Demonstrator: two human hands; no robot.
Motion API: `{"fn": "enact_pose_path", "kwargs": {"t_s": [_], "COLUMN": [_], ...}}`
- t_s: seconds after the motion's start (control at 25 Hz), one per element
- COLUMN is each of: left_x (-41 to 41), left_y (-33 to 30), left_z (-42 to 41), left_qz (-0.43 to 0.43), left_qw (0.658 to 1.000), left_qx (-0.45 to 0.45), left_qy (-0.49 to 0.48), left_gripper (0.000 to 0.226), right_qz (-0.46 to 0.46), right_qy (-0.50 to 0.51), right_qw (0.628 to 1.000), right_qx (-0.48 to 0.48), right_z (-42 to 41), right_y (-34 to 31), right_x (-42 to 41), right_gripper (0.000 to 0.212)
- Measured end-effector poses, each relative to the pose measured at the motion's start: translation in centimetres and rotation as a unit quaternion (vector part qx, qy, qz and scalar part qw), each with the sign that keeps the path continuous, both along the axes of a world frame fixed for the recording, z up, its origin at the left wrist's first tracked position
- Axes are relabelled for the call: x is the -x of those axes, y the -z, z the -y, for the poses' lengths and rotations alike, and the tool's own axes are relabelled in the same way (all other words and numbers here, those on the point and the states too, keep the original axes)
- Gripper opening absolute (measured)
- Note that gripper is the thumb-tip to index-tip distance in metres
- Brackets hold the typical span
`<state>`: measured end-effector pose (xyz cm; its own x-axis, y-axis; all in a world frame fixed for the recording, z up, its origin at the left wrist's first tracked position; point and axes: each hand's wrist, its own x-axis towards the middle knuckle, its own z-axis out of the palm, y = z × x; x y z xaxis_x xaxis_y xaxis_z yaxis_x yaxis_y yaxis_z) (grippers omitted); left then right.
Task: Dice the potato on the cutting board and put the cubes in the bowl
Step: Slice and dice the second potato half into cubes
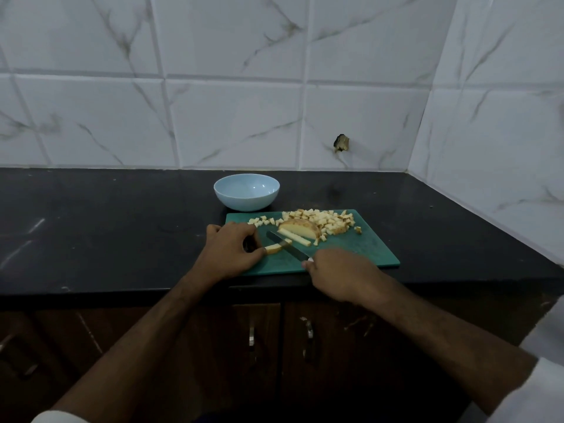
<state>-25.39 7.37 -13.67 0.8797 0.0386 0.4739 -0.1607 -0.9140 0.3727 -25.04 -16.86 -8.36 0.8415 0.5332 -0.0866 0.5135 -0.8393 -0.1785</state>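
Potato on the green cutting board (351, 251), mid-dice, knife (287, 247) across a strip.

Left hand (233, 250) pinches a potato strip (274, 248) at the board's 8 o'clock; right hand (338, 274) grips the knife handle at 6 o'clock. A potato half (300, 228) and cubes (323, 222) lie toward 12 o'clock, the blue bowl (246, 192) beyond on the counter (106, 227).

A black countertop (106, 227) meets marble-veined wall tiles (232, 117) above brown cabinet doors (213, 346).
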Motion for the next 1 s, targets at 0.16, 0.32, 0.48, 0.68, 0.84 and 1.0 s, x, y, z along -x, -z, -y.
{"fn": "enact_pose_path", "kwargs": {"t_s": [0.16, 0.32, 0.48, 0.68, 0.84, 1.0], "left_x": [0.1, 0.0, 0.1, 0.2, 0.3, 0.2], "left_y": [-0.1, 0.1, -0.1, -0.4, -0.5, -0.6], "left_z": [0.0, -0.2, -0.1, 0.1, 0.0, 0.1], "left_qz": [-0.002, -0.008, -0.016, -0.017, -0.029, -0.038], "left_qw": [1.0, 1.0, 1.0, 1.0, 0.999, 0.998], "left_qx": [-0.005, -0.006, -0.003, 0.025, 0.029, 0.043], "left_qy": [0.011, 0.018, 0.015, 0.004, 0.012, 0.008], "left_gripper": [0.019, 0.021, 0.018, 0.017, 0.011, 0.012], "right_qz": [0.033, 0.015, 0.027, 0.052, 0.013, 0.028], "right_qy": [-0.002, -0.014, -0.015, -0.001, -0.017, -0.024], "right_qw": [0.999, 1.0, 1.0, 0.999, 1.0, 0.999], "right_qx": [-0.004, -0.009, 0.004, -0.003, -0.006, 0.005], "right_z": [0.2, 0.3, -0.5, -0.5, 0.2, -0.8], "right_y": [-1.2, 0.8, 1.0, -1.2, -0.2, 0.8], "right_x": [-0.1, 1.4, 0.8, 0.2, 1.9, 2.2], "right_gripper": [0.039, 0.036, 0.036, 0.04, 0.037, 0.033]}}
